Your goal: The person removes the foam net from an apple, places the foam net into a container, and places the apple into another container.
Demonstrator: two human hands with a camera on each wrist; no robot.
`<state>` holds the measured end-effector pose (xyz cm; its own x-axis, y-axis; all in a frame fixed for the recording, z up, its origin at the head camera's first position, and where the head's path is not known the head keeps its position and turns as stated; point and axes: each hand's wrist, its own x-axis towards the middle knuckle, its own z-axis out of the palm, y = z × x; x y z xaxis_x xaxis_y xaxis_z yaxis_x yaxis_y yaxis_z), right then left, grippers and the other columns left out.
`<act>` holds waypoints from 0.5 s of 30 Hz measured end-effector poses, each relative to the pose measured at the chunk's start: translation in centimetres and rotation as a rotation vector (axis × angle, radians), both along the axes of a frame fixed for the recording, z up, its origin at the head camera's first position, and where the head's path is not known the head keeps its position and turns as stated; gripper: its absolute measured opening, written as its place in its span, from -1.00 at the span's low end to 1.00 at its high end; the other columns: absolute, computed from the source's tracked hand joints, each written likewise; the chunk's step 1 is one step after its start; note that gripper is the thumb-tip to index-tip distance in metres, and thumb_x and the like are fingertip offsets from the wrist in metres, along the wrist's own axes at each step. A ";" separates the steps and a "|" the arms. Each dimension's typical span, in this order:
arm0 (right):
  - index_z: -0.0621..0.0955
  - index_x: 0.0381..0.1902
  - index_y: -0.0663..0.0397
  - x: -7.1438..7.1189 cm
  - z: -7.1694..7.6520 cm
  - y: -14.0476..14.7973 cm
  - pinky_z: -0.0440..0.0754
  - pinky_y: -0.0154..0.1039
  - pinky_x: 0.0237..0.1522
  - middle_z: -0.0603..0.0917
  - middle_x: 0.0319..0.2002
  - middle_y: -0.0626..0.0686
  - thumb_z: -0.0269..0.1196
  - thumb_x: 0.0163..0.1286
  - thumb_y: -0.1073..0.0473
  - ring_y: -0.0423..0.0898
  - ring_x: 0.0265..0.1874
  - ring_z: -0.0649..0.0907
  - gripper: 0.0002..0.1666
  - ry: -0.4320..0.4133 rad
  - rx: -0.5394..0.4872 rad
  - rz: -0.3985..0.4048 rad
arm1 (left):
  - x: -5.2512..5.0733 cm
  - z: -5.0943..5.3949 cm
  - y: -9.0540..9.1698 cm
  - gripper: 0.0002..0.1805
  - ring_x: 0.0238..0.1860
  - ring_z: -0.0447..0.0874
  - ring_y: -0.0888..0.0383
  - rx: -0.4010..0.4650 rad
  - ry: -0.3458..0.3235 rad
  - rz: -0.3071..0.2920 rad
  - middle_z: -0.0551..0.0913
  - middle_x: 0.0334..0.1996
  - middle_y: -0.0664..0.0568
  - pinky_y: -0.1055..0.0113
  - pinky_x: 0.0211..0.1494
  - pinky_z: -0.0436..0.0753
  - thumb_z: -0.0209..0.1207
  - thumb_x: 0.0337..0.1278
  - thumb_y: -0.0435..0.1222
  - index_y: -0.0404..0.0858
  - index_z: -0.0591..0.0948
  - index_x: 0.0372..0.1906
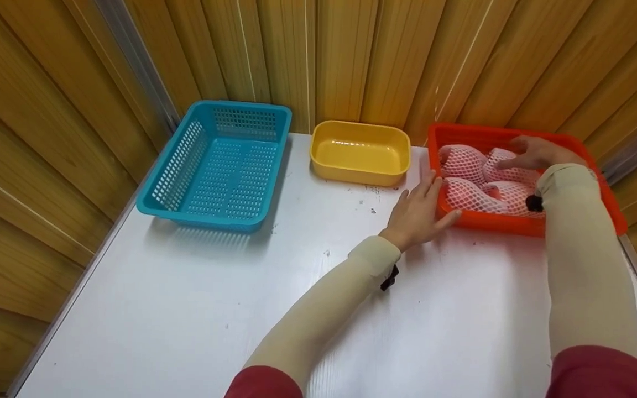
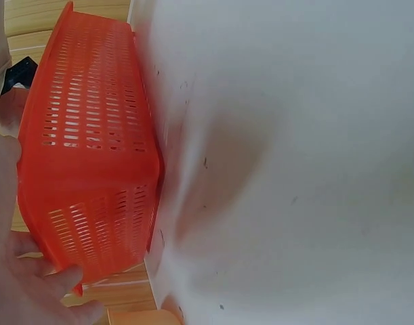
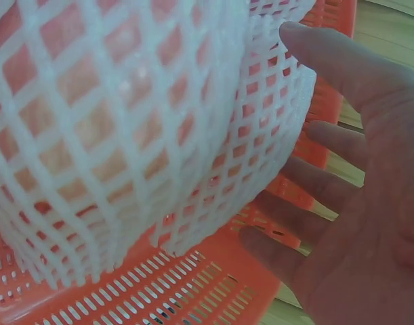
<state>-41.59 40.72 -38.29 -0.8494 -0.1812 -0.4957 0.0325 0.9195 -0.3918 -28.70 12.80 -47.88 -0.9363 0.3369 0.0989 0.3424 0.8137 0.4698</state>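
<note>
White foam mesh wraps four netted fruits (image 1: 470,197), nestled two by two inside the red basket (image 1: 498,222) at the right of the frame, the sleeves probably there to guard them against bruising. The left hand (image 1: 415,216), fingers spread, rests on the basket's left rim, seemingly to steady it. The right hand (image 1: 545,153) hangs over the rear-right fruit (image 1: 509,174), thumb and fingers apart in a loose arch; whether its fingertips touch the mesh I cannot tell. That fruit's sleeve, partly covered, seems to slant from upper left to lower right; the front-left one slants likewise. The basket's long axis runs left to right across the frame.
</note>
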 end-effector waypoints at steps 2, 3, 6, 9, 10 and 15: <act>-0.14 0.62 0.30 0.3 0.0 0.1 0.13 0.61 0.27 -0.04 0.50 0.57 0.25 0.38 -0.41 0.61 0.36 0.05 0.32 -0.003 0.007 0.001 | 0.1 0.0 0.2 -0.09 0.61 0.02 0.22 -0.028 0.012 -0.005 -0.05 0.66 0.16 0.10 0.60 0.15 -0.10 0.37 0.38 0.04 0.08 0.65; -0.14 0.62 0.29 0.4 0.0 0.1 0.13 0.62 0.27 -0.03 0.49 0.57 0.26 0.36 -0.41 0.61 0.35 0.06 0.33 -0.004 0.008 -0.001 | 0.2 -0.1 0.2 -0.09 0.61 0.01 0.22 -0.037 0.018 -0.007 -0.05 0.66 0.16 0.09 0.60 0.15 -0.11 0.37 0.38 0.03 0.08 0.65; -0.12 0.63 0.26 0.8 0.0 0.1 0.12 0.64 0.24 0.01 0.47 0.57 0.27 0.32 -0.44 0.61 0.33 0.06 0.35 -0.011 0.010 -0.006 | 0.3 -0.1 0.3 -0.09 0.62 -0.02 0.23 -0.055 0.016 -0.002 -0.06 0.66 0.18 0.09 0.60 0.14 -0.13 0.37 0.39 0.05 0.05 0.65; -0.14 0.64 0.20 1.3 0.1 -0.2 0.13 0.65 0.21 -0.01 0.47 0.57 0.30 0.26 -0.48 0.62 0.31 0.04 0.41 -0.035 0.007 -0.026 | 0.3 -0.2 0.3 -0.08 0.62 -0.01 0.23 -0.056 0.011 0.002 -0.06 0.66 0.18 0.08 0.60 0.15 -0.11 0.36 0.39 0.06 0.05 0.66; -0.14 0.64 0.19 1.4 0.1 -0.3 0.14 0.65 0.21 -0.01 0.47 0.57 0.31 0.24 -0.48 0.63 0.31 0.03 0.42 -0.043 0.011 -0.030 | 0.4 -0.2 0.4 -0.08 0.62 -0.01 0.23 -0.057 0.009 0.002 -0.06 0.66 0.18 0.08 0.60 0.15 -0.11 0.36 0.39 0.06 0.04 0.66; -0.23 0.66 0.06 2.2 0.3 -0.5 0.18 0.62 0.24 -0.18 0.53 0.55 0.35 0.19 -0.48 0.66 0.35 -0.06 0.48 -0.123 -0.037 -0.112 | 0.4 -0.1 0.4 -0.06 0.62 -0.04 0.23 -0.065 0.001 -0.003 -0.08 0.67 0.19 0.09 0.61 0.12 -0.13 0.35 0.40 0.06 0.01 0.67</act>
